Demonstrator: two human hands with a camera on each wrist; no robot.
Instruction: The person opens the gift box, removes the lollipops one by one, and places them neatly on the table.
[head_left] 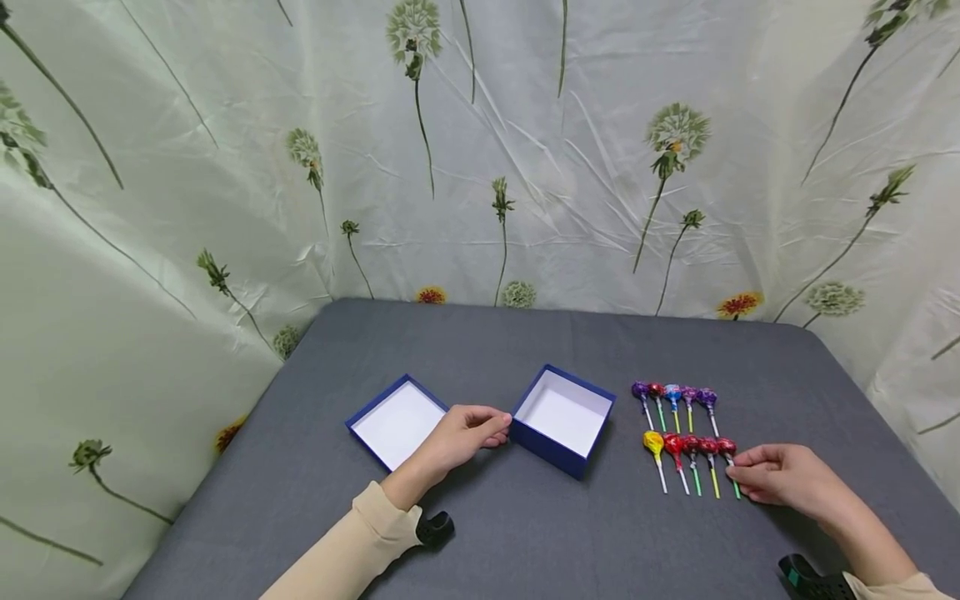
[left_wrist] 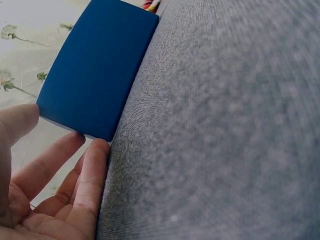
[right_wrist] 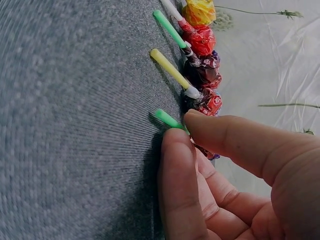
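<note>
A blue box (head_left: 555,450) with a white inside stands upright on the table, its top uncovered. My left hand (head_left: 468,429) is at its near-left corner. In the left wrist view, the thumb touches the upper end of that corner of the box (left_wrist: 100,65), and extended fingertips rest lower along it. My right hand (head_left: 787,479) pinches the green stick (right_wrist: 170,120) of the rightmost lollipop (head_left: 727,447) in the front row. Its wrapped head looks dark red and is mostly behind the fingers in the right wrist view. The lollipop lies at the row's end.
A shallow blue lid (head_left: 401,425) with a white inside lies left of the box. Right of the box are two rows of lollipops, with a purple lollipop (head_left: 640,390) in the back row and a yellow lollipop (head_left: 654,443) in front. A flowered curtain (head_left: 465,167) hangs behind the grey table (head_left: 540,533).
</note>
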